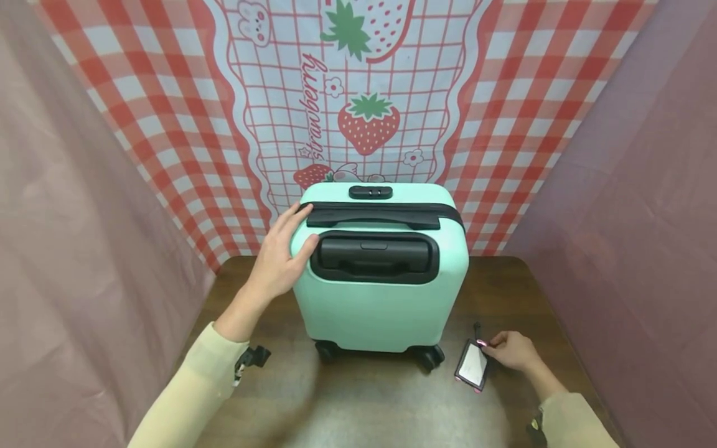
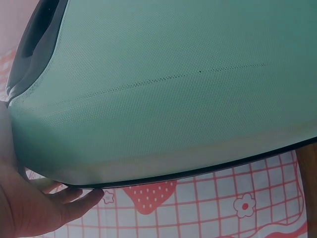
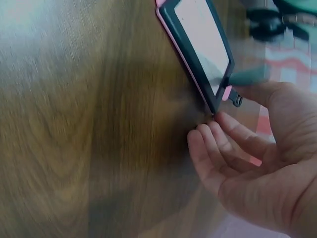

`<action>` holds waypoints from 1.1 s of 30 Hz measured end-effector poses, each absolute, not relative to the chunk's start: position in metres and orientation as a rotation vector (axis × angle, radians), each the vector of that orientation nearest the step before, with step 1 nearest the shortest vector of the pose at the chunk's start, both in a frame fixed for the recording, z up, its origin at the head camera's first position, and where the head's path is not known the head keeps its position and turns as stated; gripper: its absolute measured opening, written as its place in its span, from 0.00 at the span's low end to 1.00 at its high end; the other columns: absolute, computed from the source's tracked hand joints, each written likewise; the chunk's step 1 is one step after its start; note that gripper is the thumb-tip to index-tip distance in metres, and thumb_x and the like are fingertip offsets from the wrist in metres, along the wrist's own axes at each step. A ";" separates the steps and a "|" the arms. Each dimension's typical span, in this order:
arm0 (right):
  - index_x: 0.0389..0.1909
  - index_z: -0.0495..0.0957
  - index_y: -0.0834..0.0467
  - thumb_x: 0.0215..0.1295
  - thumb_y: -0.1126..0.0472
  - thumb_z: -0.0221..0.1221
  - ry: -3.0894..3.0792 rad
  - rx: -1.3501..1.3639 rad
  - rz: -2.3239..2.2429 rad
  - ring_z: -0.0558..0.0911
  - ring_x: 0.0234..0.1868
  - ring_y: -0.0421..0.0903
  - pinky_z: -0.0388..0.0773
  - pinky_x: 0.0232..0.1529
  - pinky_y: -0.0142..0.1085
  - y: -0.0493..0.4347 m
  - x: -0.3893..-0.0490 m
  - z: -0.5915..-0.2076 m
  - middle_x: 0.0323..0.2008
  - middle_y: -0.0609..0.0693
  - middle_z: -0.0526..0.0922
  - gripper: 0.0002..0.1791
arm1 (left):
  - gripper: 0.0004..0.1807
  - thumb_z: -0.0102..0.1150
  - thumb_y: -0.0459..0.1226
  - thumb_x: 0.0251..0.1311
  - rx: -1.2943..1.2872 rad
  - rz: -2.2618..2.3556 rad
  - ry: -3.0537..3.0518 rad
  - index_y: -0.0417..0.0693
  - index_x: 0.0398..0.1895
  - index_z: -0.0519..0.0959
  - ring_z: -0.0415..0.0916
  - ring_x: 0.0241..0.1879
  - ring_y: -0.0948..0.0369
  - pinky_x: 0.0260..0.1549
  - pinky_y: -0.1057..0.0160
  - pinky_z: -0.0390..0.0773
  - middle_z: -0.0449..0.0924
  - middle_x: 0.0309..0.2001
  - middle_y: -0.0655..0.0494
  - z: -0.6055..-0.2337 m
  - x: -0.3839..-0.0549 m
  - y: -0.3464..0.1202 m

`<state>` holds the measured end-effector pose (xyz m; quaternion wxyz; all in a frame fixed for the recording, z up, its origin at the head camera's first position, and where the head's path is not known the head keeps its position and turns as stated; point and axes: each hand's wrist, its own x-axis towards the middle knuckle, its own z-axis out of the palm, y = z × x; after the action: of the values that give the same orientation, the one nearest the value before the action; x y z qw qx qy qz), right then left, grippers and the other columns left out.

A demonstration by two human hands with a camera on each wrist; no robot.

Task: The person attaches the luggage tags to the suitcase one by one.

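Note:
A mint-green hard-shell suitcase (image 1: 381, 311) stands upright on the wooden table. My left hand (image 1: 280, 258) rests on its upper left corner, thumb beside the black handle recess and fingers over the top edge. In the left wrist view the left hand (image 2: 34, 206) lies along the edge of the shell (image 2: 163, 109). To the right of the suitcase, my right hand (image 1: 515, 350) pinches the strap end of a luggage tag (image 1: 472, 366). That tag (image 3: 205, 39) has a black frame, a white card and pink edges; a small black buckle sticks out beyond the fingers of the right hand (image 3: 262, 158).
Black wheels (image 1: 428, 358) carry the suitcase, and a black carry handle (image 1: 372, 216) and a combination lock (image 1: 370, 192) sit on top. Behind hangs a strawberry-print checked cloth (image 1: 370, 74). Pinkish curtains (image 1: 633, 186) close off both sides of the table (image 1: 358, 404).

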<state>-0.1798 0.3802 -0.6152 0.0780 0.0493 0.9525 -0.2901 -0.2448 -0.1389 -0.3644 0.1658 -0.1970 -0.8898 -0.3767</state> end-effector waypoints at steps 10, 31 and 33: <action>0.40 0.81 0.69 0.62 0.60 0.73 2.975 -0.081 -0.729 0.85 0.34 0.50 0.82 0.35 0.47 0.353 -0.176 -0.618 0.31 0.56 0.87 0.17 | 0.36 0.56 0.52 0.75 -0.556 -1.073 -2.538 0.60 0.84 0.63 0.57 0.82 0.42 0.75 0.29 0.62 0.55 0.85 0.46 -0.363 -0.243 -0.139; 0.48 0.72 0.71 0.68 0.67 0.67 2.346 0.068 -1.515 0.82 0.38 0.44 0.87 0.42 0.41 0.382 -0.175 -0.600 0.35 0.50 0.82 0.16 | 0.35 0.55 0.51 0.75 -0.556 -1.073 -2.538 0.58 0.83 0.64 0.58 0.82 0.42 0.75 0.29 0.62 0.56 0.84 0.44 -0.365 -0.245 -0.137; 0.47 0.74 0.70 0.69 0.65 0.68 2.346 0.080 -1.529 0.83 0.38 0.43 0.87 0.43 0.43 0.386 -0.175 -0.592 0.34 0.48 0.83 0.16 | 0.35 0.55 0.51 0.75 -0.556 -1.069 -2.537 0.58 0.83 0.64 0.58 0.82 0.42 0.75 0.29 0.62 0.57 0.84 0.44 -0.365 -0.245 -0.138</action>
<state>-0.1754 0.3858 -0.5924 0.1690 0.0282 0.8254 -0.5380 -0.2446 -0.1375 -0.3647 0.1659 -0.1953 -0.8908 -0.3752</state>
